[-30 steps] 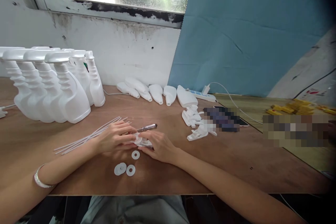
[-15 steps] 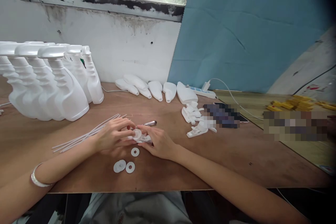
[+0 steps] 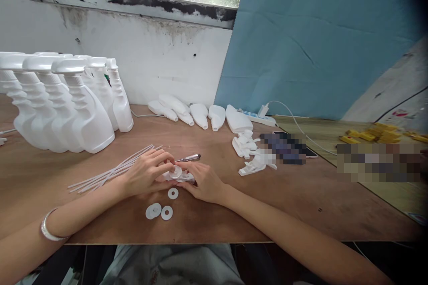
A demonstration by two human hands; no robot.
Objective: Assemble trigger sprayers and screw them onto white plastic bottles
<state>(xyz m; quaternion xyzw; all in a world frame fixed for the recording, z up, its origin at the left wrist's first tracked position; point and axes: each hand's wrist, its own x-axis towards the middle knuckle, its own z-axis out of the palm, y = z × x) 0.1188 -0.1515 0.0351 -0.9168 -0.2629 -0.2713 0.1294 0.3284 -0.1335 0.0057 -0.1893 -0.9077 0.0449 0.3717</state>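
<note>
Between my two hands is a white trigger spray head [image 3: 187, 177], its round collar facing up toward me. My right hand [image 3: 204, 182] is closed around its body from the right. On the other side, my left hand [image 3: 150, 170] has its fingers bent onto the collar, with fingertips at the opening; whether they also hold a small part there is hidden. Just below the hands lies a flat white washer [image 3: 173, 193]. Nearer the table edge are another washer [image 3: 166, 213] and an overlapping group of washers [image 3: 153, 211]. Behind the hands rests a slim screwdriver-like tool [image 3: 191, 158].
Thin white tubes [image 3: 107, 173] lie under and beside my left forearm. Several capped white spray bottles [image 3: 90, 120] stand at left; open bottles [image 3: 217, 116] lie along the wall. More spray heads [image 3: 256, 162], a phone [image 3: 310, 153] and a power strip [image 3: 257, 118] are at right.
My left fingers have come down onto the collar, covering more of its opening. My right hand keeps the spray head in about the same place. The view has shifted slightly.
</note>
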